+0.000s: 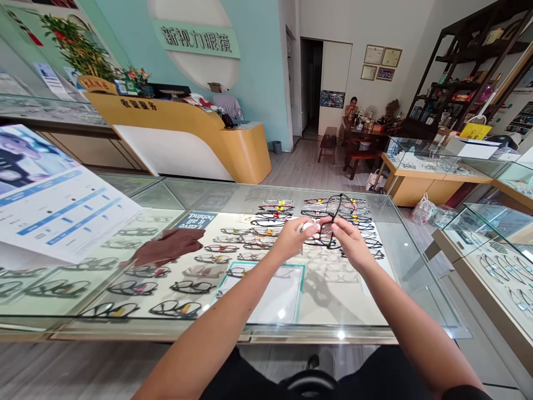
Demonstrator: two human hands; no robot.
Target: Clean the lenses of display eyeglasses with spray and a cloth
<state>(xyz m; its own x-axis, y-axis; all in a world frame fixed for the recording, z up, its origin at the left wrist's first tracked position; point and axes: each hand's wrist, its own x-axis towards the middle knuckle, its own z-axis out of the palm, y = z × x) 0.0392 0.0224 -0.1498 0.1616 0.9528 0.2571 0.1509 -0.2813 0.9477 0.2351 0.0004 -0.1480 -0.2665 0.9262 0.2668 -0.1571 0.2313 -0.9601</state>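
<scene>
Above the glass display case (266, 328), my right hand (352, 240) is closed on a pair of dark-framed eyeglasses (334, 220), gripping them by the frame. The eyeglasses are tilted upright, one rim higher than the other. Close beside them, my left hand (292, 238) is closed around a small white object (307, 227); its kind is too small to make out. That white object is near the frame, and whether it touches cannot be told. A crumpled brown cloth (170, 247) rests on the glass to the left.
Rows of eyeglasses (192, 287) lie inside the case, with a teal-edged white sheet (277, 294). A printed card (58, 205) stands at left. Beyond are a counter (233, 150), further display cases (437, 178) and a person (352, 108) at a wooden table.
</scene>
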